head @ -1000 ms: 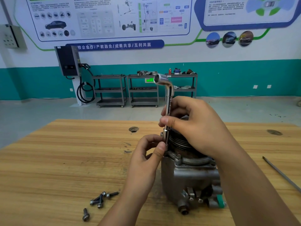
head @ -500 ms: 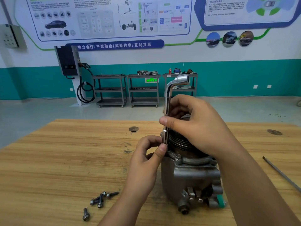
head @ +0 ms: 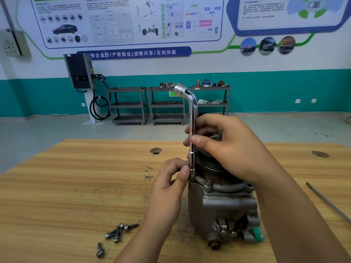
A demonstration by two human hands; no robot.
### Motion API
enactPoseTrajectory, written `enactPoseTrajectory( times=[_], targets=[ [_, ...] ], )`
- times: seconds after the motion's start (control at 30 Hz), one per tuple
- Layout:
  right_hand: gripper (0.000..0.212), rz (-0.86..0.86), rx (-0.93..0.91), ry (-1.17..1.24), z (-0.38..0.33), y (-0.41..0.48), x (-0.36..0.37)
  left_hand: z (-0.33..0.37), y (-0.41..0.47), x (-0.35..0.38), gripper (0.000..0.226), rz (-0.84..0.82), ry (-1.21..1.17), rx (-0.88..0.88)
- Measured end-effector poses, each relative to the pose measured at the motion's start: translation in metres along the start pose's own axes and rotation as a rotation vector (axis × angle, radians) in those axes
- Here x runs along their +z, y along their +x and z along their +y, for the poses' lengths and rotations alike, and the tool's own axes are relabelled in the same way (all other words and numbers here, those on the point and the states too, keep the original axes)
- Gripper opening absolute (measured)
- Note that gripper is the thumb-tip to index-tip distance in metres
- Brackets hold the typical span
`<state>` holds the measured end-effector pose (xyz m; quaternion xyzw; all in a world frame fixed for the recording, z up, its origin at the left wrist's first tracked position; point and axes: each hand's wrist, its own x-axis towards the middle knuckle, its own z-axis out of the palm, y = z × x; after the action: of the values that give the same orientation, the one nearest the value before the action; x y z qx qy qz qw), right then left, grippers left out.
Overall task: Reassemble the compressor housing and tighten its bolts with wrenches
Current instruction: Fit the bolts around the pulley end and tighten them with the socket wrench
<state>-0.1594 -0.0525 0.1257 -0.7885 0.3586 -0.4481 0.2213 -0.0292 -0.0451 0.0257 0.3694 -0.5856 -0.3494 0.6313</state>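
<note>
Steel wrench (head: pixel 192 130): upright on housing (head: pixel 222 205) rim.
Right hand (head: pixel 228 149): pinches its shaft.
Left hand (head: pixel 171 183): pinches its socket.
Likely undone: bolts (head: pixel 117 232) loose, left of housing.

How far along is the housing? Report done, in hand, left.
Done: cover seated on compressor housing. In hand: right hand holds the L-shaped wrench upright at the cover's rim; left hand pinches its lower end. Left: loose bolts on the table, apparently not yet fitted.

Compressor housing (head: pixel 226 205): dull grey
Wrench (head: pixel 192 114): bright chrome
Table (head: pixel 66 186): tan, streaked woodgrain
Bolts (head: pixel 114 233): dark, silver-headed
</note>
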Motion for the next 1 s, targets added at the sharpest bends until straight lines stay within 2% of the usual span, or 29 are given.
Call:
enactPoseTrajectory(
  times=[0.2,0.37,0.53,0.7,0.9,1.0],
  targets=[
    [0.014,0.114,-0.022,-0.095,0.0029,0.0,0.0019,-0.0011,-0.001,0.0002,0.026,0.008,-0.007,-0.016],
    [0.012,0.001,0.003,-0.01,0.0012,0.0,-0.0006,-0.0001,0.0,0.0014,0.027,-0.002,-0.005,-0.002],
    [0.011,0.084,-0.02,-0.093,0.0017,-0.0004,0.0011,0.0006,-0.0013,0.0014,0.024,0.02,-0.039,-0.011],
    [0.013,0.003,-0.006,0.004,0.0004,0.0,0.0002,0.0,0.0,0.0011,0.028,0.005,0.002,0.006],
    [0.016,0.103,-0.022,-0.071,0.0031,0.0005,0.0047,-0.0002,-0.0008,0.0013,0.028,-0.027,0.012,-0.012],
    [0.014,0.05,-0.01,-0.044,0.0029,0.0009,0.0021,-0.0012,-0.0014,0.001,0.029,-0.017,-0.005,-0.023]
  ],
)
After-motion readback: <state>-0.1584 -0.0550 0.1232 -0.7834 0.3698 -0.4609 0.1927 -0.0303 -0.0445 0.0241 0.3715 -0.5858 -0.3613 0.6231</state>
